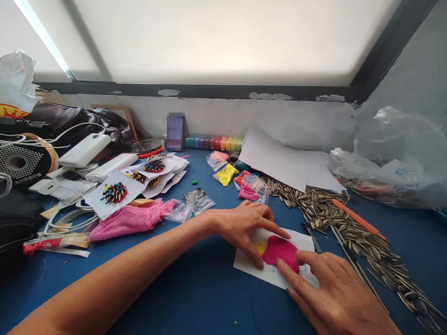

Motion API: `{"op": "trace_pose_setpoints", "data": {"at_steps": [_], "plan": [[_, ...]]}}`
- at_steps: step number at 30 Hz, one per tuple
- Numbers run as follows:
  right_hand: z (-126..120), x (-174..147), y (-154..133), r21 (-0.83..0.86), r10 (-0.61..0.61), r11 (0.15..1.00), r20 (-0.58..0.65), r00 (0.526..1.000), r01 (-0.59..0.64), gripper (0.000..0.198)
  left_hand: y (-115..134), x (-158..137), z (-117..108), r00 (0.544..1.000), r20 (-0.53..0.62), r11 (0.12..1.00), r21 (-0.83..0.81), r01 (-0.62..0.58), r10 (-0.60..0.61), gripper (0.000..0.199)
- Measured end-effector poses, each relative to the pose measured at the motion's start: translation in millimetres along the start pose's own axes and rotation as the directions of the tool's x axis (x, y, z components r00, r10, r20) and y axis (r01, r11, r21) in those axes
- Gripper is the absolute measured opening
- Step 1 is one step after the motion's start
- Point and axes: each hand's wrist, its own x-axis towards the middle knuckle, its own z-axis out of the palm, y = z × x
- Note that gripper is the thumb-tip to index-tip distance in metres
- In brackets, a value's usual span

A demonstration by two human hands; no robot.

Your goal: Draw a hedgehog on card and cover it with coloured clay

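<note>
A small sheet of white paper [279,278] lies on the blue table, bearing a flattened patch of magenta clay [281,251] with a bit of yellow clay [260,247] at its left. Drawn lines show on the paper below and beside the clay. My left hand [244,227] rests over the sheet's left side, thumb and forefinger spread around the yellow part and the upper edge of the magenta. From the right, my right hand [331,286] reaches in with fingers stretched, its fingertips touching the lower right edge of the magenta clay. Neither hand grips anything.
Sunflower seeds [349,228] spread along the right, with an orange stick [359,219] on them. Bags of yellow clay [226,174] and pink clay [249,190] lie ahead. Seed-covered pictures [117,193], a pink cloth [131,222] and a power bank [84,150] crowd the left.
</note>
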Motion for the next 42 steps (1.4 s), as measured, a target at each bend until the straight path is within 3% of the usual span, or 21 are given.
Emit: {"op": "trace_pose_setpoints", "data": {"at_steps": [6,16,23,28,34,39,42], "plan": [[-1.4,-0.5,2.5,0.053,0.027,0.998,-0.003,1.0,-0.027,0.032,0.0,0.5,1.6,1.0,-0.007,1.0,0.017,0.002,-0.002,0.068],[-0.8,-2.6,-3.6,0.088,0.032,0.995,0.093,0.995,-0.041,0.031,1.4,0.8,0.4,1.0,0.008,1.0,0.013,0.024,-0.024,0.068],[-10.5,2.0,5.7,0.152,0.099,0.984,-0.016,0.995,-0.095,0.024,-0.5,0.7,2.3,1.0,-0.006,1.0,0.022,0.008,-0.008,0.07],[-14.7,3.3,11.1,0.206,0.094,0.975,-0.012,0.996,-0.089,0.023,1.0,-0.8,1.4,1.0,-0.003,1.0,0.027,0.013,-0.013,0.071],[-17.9,-2.2,9.8,0.173,0.069,0.983,-0.022,0.997,-0.064,0.027,13.0,-2.5,1.7,1.0,-0.025,0.999,0.052,0.002,-0.001,0.077],[-17.6,-11.3,10.2,0.136,0.062,0.989,-0.028,0.998,-0.058,0.03,18.1,4.1,15.1,0.99,-0.084,0.993,0.04,-0.111,0.114,0.078],[-17.0,-18.7,9.6,0.068,0.032,0.997,0.002,0.999,-0.032,0.028,15.4,7.1,22.2,0.991,-0.078,0.993,-0.017,-0.113,0.112,0.084]]}}
